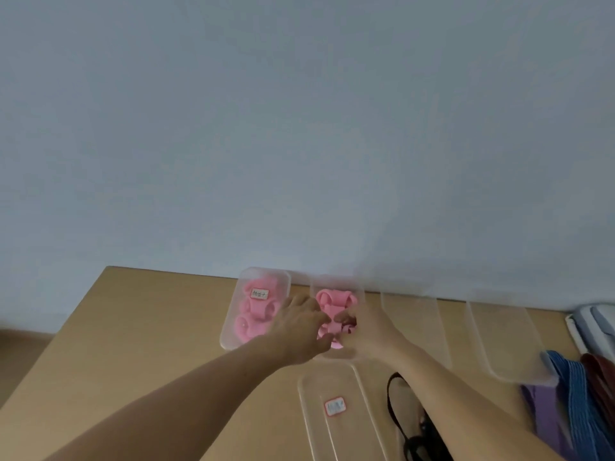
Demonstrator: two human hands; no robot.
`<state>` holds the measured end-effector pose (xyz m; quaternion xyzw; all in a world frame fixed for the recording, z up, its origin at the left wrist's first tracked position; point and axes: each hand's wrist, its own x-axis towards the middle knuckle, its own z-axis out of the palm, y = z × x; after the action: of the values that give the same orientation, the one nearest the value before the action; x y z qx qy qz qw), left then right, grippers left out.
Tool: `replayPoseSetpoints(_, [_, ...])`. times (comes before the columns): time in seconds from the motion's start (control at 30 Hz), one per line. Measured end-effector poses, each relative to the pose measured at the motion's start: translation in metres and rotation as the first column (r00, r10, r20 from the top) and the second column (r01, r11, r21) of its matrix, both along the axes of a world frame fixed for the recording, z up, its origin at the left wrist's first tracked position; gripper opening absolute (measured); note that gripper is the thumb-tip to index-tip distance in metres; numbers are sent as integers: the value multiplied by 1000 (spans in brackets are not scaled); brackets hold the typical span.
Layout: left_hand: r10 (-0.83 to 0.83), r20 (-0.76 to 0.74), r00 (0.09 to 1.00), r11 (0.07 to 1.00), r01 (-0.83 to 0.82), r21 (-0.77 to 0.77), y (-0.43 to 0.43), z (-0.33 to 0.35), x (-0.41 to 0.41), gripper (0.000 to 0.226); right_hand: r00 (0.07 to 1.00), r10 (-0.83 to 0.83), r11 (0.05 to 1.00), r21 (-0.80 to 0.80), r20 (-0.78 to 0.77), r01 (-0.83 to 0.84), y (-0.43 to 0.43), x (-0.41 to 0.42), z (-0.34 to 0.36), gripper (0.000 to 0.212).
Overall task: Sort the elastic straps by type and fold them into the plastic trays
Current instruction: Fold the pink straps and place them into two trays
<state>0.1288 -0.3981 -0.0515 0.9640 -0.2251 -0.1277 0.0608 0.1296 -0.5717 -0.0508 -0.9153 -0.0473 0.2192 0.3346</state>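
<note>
Our right hand (366, 331) reaches into the second tray (359, 291), a frosted, round-cornered plastic trough on the smooth tan bench (133, 344). Its grip is narrow, fingers curled round a soft pink strap (332, 302) that lies in loose folds inside. Our left hand (299, 324) lies over that strap; blur hides whether its grip pinches. Left of this tray, the first tray (229, 327) holds rolled pink straps (248, 322) under a red-edged label (259, 293). Nearer us than the second tray lie a labelled tray (316, 394), a thin black strap (391, 404) and ribbed blue webbing (575, 394).
</note>
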Motion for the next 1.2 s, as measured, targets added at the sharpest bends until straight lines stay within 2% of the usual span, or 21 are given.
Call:
replayPoseSetpoints(0.07, [-9,36,999,1000,10,-12,-1,-7,2,38,999,40,999,-19,-18,-40,-1,3,-10,5])
replayPoseSetpoints(0.17, [-24,80,997,999,27,-36,-1,-10,6,31,997,73,996,-47,-19,-73,1,7,-17,12])
replayPoseSetpoints(0.27, [-148,105,983,989,146,25,-1,-15,8,21,995,102,989,-103,-13,-103,4,9,-22,12])
replayPoseSetpoints(0.4, [-251,56,967,964,244,107,2,-24,8,45,980,197,959,-213,25,-188,7,7,-20,15])
replayPoseSetpoints(0.5, [-327,51,944,933,313,179,5,-24,8,45,957,276,926,-290,86,-241,9,2,-20,19])
replayPoseSetpoints(0.63, [-322,7,947,935,316,162,10,-23,6,44,903,406,834,-462,141,-302,11,-6,-14,22])
replayPoseSetpoints(0.73, [-312,-32,949,932,313,181,9,-18,3,45,775,492,814,-524,396,-249,7,-11,-4,7])
replayPoseSetpoints(0.77, [-309,-46,950,932,312,184,10,-18,2,45,739,516,796,-560,432,-229,6,-13,-4,6])
replayPoseSetpoints(0.8, [-306,-61,950,932,312,185,11,-19,2,46,739,545,769,-588,395,-253,2,-14,-5,7])
replayPoseSetpoints(0.87, [-304,-78,950,928,314,202,13,-22,1,48,795,554,734,-594,246,-328,-5,-19,-12,26])
replayPoseSetpoints(0.9, [-302,-80,950,926,312,210,13,-23,0,50,805,551,733,-588,220,-341,-9,-21,-15,33])
replayPoseSetpoints(0.97, [-297,-73,952,926,306,222,14,-25,-3,58,800,548,743,-582,246,-330,-11,-25,-17,43])
replayPoseSetpoints(1.03, [-288,-36,957,937,289,196,14,-26,-6,67,804,536,753,-576,257,-318,-9,-28,-18,64])
replayPoseSetpoints(1.1, [-290,46,956,948,281,149,13,-26,-8,61,821,502,780,-553,272,-294,-9,-31,-19,78])
replayPoseSetpoints(1.2, [-276,157,948,960,262,101,17,-31,-8,42,840,442,822,-517,316,-238,-11,-32,-24,74])
